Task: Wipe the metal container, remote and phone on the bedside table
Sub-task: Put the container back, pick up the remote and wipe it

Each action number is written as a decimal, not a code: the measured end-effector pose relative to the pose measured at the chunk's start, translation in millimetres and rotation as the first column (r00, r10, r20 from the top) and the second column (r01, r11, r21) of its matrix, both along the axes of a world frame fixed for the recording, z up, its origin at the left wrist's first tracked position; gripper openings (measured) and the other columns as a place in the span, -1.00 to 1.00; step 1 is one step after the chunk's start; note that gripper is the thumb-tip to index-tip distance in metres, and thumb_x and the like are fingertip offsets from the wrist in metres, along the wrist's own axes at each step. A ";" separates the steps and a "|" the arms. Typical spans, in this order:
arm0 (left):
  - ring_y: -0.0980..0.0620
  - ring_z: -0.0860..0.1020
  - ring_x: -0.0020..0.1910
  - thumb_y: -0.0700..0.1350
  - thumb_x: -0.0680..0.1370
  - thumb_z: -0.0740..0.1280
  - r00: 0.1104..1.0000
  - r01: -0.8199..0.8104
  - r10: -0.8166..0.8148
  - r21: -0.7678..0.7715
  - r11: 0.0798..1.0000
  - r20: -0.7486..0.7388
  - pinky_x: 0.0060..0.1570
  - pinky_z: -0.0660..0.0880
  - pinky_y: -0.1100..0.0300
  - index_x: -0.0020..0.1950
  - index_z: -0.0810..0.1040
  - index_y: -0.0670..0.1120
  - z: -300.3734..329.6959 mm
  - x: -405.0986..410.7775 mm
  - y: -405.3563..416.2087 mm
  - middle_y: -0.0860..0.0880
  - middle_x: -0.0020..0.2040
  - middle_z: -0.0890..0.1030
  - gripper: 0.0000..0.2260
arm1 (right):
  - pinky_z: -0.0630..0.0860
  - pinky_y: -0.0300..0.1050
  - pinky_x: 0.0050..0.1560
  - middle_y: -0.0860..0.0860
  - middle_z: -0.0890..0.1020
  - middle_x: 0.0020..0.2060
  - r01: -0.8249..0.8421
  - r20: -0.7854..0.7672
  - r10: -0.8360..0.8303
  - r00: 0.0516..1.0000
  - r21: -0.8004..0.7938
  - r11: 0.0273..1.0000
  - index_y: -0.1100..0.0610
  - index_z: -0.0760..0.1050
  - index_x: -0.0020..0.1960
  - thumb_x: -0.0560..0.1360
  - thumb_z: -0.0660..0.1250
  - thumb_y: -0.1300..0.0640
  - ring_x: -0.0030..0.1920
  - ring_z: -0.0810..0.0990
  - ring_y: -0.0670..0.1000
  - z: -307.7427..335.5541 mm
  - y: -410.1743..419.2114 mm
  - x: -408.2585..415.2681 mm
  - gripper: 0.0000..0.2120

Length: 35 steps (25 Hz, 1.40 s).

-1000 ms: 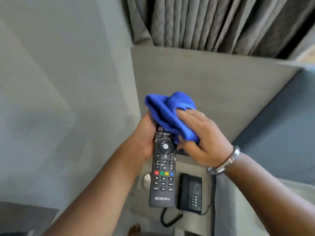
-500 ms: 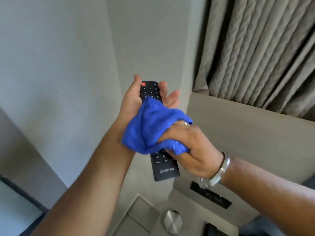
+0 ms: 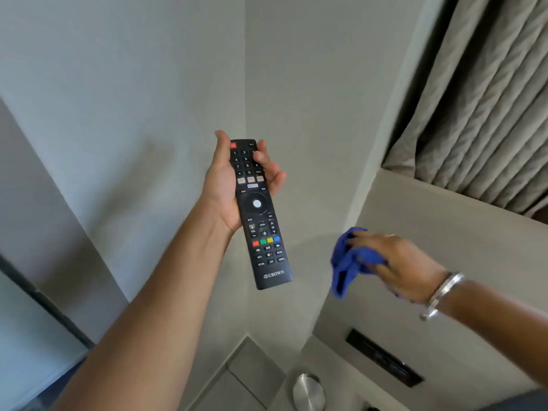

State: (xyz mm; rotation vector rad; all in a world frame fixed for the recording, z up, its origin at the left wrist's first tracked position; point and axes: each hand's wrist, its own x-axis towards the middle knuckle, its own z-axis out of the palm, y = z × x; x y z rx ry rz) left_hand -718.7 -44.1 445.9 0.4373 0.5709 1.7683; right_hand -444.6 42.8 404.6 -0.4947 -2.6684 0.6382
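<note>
The left hand [image 3: 234,188] is up in front of the grey wall [image 3: 118,114], wrapped around the upper half of the black remote [image 3: 259,215], thumb along its left edge and fingertips [image 3: 267,166] curled over the number keys from the right. The remote faces the camera, buttons up, power key at the top, the CROWN lettering at the bottom end, which hangs free and tilts a little to the right. Off to the right and lower, well apart from the remote, the right hand [image 3: 406,268] is closed on a bunched blue cloth [image 3: 348,262], the fabric spilling out past the fingers toward the left; this hand and the cloth are blurred. A silver bracelet [image 3: 439,295] sits on that wrist. Down at the bottom edge, the round metal container [image 3: 308,391] stands on the table [image 3: 255,372], only partly in frame, below both hands. Behind the right hand runs a pale padded panel [image 3: 444,226] with a dark slot-like fitting [image 3: 385,361] set into it, and grey pleated curtains [image 3: 480,99] hang above that in the top right corner. A dark shape at the very bottom edge is too cut off to identify.
</note>
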 end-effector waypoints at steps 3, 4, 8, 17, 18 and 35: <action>-0.10 0.68 -0.13 0.45 0.50 0.09 0.995 -0.005 0.007 0.022 1.000 -0.101 0.19 0.53 -0.06 -0.01 0.58 -0.08 -6.9 8.9 1.2 0.03 -0.31 0.60 -0.38 | 0.47 -0.15 -0.26 -0.10 0.70 -0.29 0.461 -0.075 -0.548 0.833 -0.451 0.764 -0.03 0.59 -0.17 0.62 0.16 0.06 -0.14 0.67 -0.02 8.4 15.6 2.1 -0.72; -0.12 0.68 -0.06 0.45 0.50 0.08 0.990 -0.016 0.019 0.023 1.000 -0.139 0.29 0.45 -0.08 0.00 0.59 -0.08 -6.7 14.5 1.9 0.03 -0.30 0.61 -0.37 | 0.45 -0.18 -0.25 -0.12 0.70 -0.31 0.474 -0.099 -0.601 0.793 -0.518 0.712 -0.08 0.58 -0.17 0.61 0.15 -0.01 -0.14 0.66 -0.05 11.2 12.2 -0.5 -0.72; -0.20 0.63 0.14 0.42 0.52 0.07 0.968 -0.092 0.092 0.010 0.996 -0.234 0.19 0.52 -0.06 0.03 0.62 -0.11 4.8 48.5 5.3 -0.02 -0.24 0.62 -0.36 | 0.48 -0.37 -0.19 -0.17 0.67 -0.23 0.224 -0.354 -0.360 0.863 -0.369 0.902 -0.13 0.58 -0.07 0.60 0.19 0.04 -0.20 0.60 -0.22 40.4 -42.6 -25.1 -0.80; -0.06 0.60 -0.36 0.45 0.50 0.12 0.994 -0.095 0.098 0.054 0.994 -0.049 -0.23 0.59 0.10 -0.05 0.56 -0.10 34.8 76.3 -6.0 0.03 -0.36 0.50 -0.39 | 0.48 -0.02 -0.23 -0.02 0.46 -0.26 0.097 -0.124 -0.049 0.991 0.423 0.901 0.09 0.61 0.00 0.54 0.16 0.06 -0.28 0.42 0.04 72.7 -99.1 -30.2 -0.74; -0.04 0.58 -0.39 0.45 0.49 0.12 0.995 -0.094 0.095 0.053 0.994 -0.020 -0.27 0.58 0.12 -0.06 0.56 -0.10 36.9 76.0 -7.3 0.03 -0.38 0.50 -0.38 | 0.48 0.00 -0.24 0.00 0.46 -0.27 0.054 -0.095 -0.013 0.995 0.437 0.898 0.11 0.61 -0.01 0.52 0.15 0.07 -0.30 0.41 0.05 74.8 -100.9 -26.8 -0.73; -0.16 0.66 -0.22 0.45 0.50 0.09 0.984 -0.019 0.036 0.100 0.995 -0.175 0.05 0.61 -0.06 -0.07 0.54 -0.12 51.7 96.0 -35.1 0.01 -0.37 0.46 -0.37 | 0.45 -0.12 -0.31 -0.02 0.45 -0.25 -0.060 -0.065 0.104 0.992 0.486 0.872 0.07 0.62 0.00 0.46 0.31 0.15 -0.32 0.39 0.00 94.6 -114.2 -3.1 -0.84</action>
